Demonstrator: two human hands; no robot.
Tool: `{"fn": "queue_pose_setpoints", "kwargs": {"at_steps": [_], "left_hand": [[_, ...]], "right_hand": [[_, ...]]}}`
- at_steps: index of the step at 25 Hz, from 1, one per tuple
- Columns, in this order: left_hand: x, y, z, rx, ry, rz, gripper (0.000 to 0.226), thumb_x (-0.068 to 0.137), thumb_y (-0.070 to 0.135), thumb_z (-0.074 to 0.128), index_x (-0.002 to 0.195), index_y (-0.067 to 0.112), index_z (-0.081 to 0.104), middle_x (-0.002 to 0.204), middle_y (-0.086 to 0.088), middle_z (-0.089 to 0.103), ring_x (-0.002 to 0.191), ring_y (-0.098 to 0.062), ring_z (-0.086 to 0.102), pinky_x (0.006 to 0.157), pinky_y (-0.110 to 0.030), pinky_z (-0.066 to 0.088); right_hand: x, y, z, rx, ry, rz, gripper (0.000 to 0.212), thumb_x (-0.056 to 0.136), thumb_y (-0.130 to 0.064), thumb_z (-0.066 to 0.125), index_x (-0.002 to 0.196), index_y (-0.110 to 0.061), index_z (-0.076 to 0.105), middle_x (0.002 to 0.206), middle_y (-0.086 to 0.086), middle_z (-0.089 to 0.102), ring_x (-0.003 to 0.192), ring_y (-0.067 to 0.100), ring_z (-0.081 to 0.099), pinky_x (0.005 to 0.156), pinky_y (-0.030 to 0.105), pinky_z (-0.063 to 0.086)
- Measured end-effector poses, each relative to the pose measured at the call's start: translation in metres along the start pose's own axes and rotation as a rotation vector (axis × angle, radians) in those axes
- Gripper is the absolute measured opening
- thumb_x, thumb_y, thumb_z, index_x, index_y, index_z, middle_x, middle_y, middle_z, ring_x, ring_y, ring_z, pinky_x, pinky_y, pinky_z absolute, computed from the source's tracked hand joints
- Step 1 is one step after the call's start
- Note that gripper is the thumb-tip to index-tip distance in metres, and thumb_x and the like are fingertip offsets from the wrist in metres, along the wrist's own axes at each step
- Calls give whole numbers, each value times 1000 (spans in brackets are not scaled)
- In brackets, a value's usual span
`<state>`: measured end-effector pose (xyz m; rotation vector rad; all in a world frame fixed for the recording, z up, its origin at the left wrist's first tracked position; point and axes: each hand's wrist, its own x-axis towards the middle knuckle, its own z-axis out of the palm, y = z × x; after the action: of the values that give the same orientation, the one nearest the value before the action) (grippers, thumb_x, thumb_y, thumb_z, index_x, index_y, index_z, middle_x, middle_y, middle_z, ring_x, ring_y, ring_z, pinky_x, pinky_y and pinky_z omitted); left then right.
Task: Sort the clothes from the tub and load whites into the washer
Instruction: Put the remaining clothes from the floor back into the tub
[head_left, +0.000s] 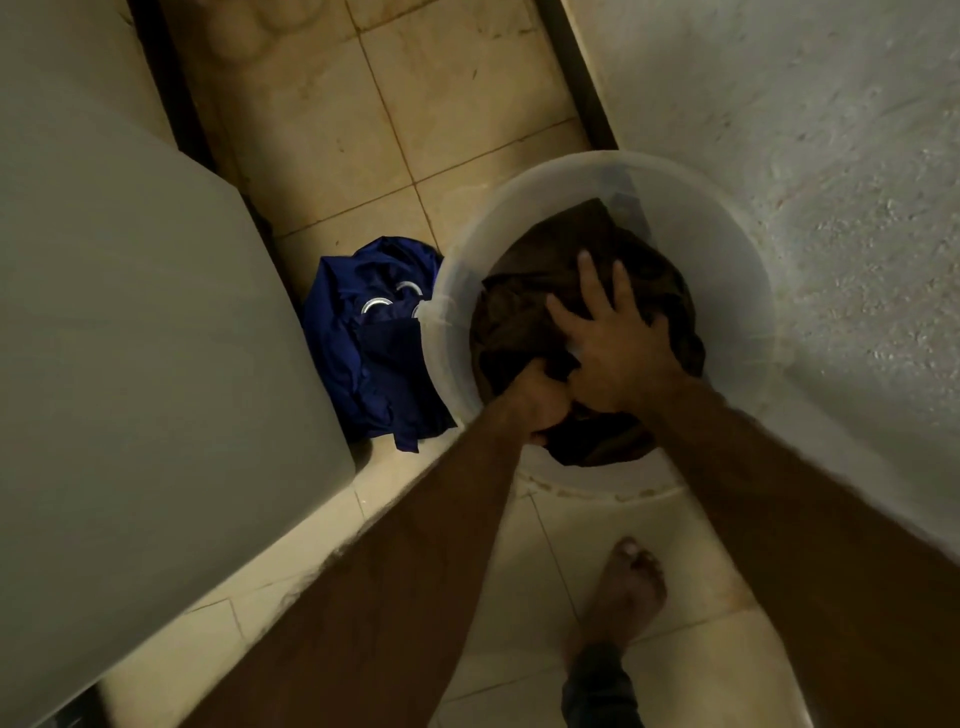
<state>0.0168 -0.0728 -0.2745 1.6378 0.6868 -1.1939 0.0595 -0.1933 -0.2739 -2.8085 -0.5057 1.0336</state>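
A clear round plastic tub stands on the tiled floor and holds a dark brown garment. My left hand grips a bunch of that brown cloth at the tub's near side. My right hand lies on top of the garment with its fingers spread and straight. A dark blue garment with white curved print lies crumpled on the floor to the left of the tub. The grey washer fills the left of the view, lid shut.
A rough white wall runs along the right, close behind the tub. Beige floor tiles stretch ahead between washer and wall. My bare foot stands on the tiles just below the tub.
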Motion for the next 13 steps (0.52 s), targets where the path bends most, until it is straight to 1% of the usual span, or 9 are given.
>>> {"fn": "queue_pose_setpoints", "kwargs": {"at_steps": [2,3,5,6,7,8,10,12,13], "left_hand": [[-6,-2,-3,204,106,164,39,103,14,53,142,9,54,140,-15,60,125,-32,59,104,-39,50],[-16,-5,-6,275,230,292,37,102,16,53,139,10,57,136,-13,63,123,-29,60,105,-37,49],[-40,-17,-22,309,672,565,27,103,25,53,127,17,63,120,-2,67,107,-16,63,95,-26,51],[-45,-24,-34,256,871,676,22,103,27,53,121,18,63,111,1,66,98,-11,61,87,-20,50],[-48,-33,-47,172,1006,734,17,104,28,53,114,18,62,103,2,64,91,-10,59,80,-17,48],[-44,-47,-60,89,1092,724,13,104,28,53,108,18,60,96,3,61,84,-10,57,75,-18,48],[-24,-84,-84,24,1156,563,11,104,27,53,100,17,57,91,2,58,78,-13,56,71,-29,51],[8,-128,-103,202,1083,316,14,100,30,59,106,17,60,104,-2,58,91,-19,58,76,-38,52],[24,-148,-111,333,1001,213,26,97,34,64,117,17,61,118,-5,57,103,-25,58,80,-40,52]], "right_hand": [[4,13,32,-19,-171,106,93,86,-64,53,154,-44,-7,162,1,-28,149,38,-18,106,77,22],[3,17,47,-32,-192,138,92,87,-66,49,153,-44,-10,162,1,-27,150,38,-17,105,77,24],[8,14,62,-45,-195,156,94,87,-67,47,152,-45,-16,161,2,-28,149,39,-18,105,76,25],[11,11,62,-48,-197,162,97,86,-67,50,151,-44,-18,161,3,-30,149,39,-19,105,76,25],[13,8,61,-52,-203,164,102,84,-68,53,151,-43,-19,160,3,-30,148,40,-19,104,76,25],[17,6,62,-64,-203,159,107,81,-70,55,151,-43,-20,160,4,-31,148,41,-19,104,77,25],[21,5,66,-77,-200,159,112,77,-75,56,150,-42,-21,159,4,-32,148,41,-20,104,77,25],[22,7,70,-66,-194,168,113,76,-76,56,149,-43,-23,158,3,-34,148,40,-20,104,77,26],[23,9,73,-64,-185,165,113,75,-77,56,149,-44,-23,158,2,-34,148,40,-20,104,77,26]]}}
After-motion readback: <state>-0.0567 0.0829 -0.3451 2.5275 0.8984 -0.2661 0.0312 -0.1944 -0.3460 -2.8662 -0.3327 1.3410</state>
